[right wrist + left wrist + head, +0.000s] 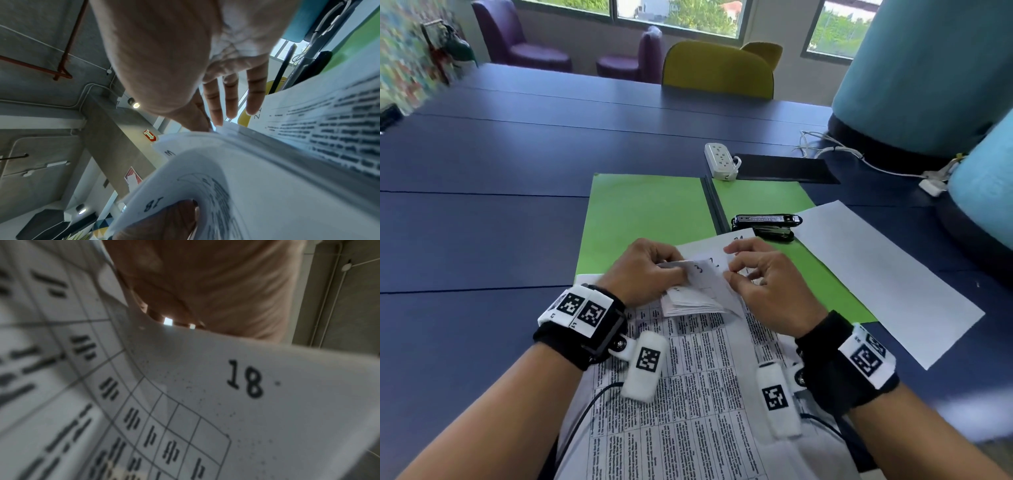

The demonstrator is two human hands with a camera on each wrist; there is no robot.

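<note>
A stack of printed pages [702, 377] lies on the blue table in front of me, its far corners lifted and curled back. My left hand [677, 271] grips the bundle of turned pages [693, 301]; the wrist view shows my left hand [205, 288] above a curled sheet numbered 18 [246, 386]. My right hand [732, 270] pinches the corner of one page between thumb and forefinger. In the right wrist view my right hand [208, 128] makes this pinch with the other fingers straight, and the left hand's fingers [164, 222] show under page 18.
A black stapler [767, 224] lies just beyond my hands on a green sheet [647, 212]. A blank white sheet [887, 274] lies to the right. Farther back are a white power strip [720, 161], a black flat pad [784, 168] and cables [835, 150]. Teal cushioned shapes [914, 78] crowd the right.
</note>
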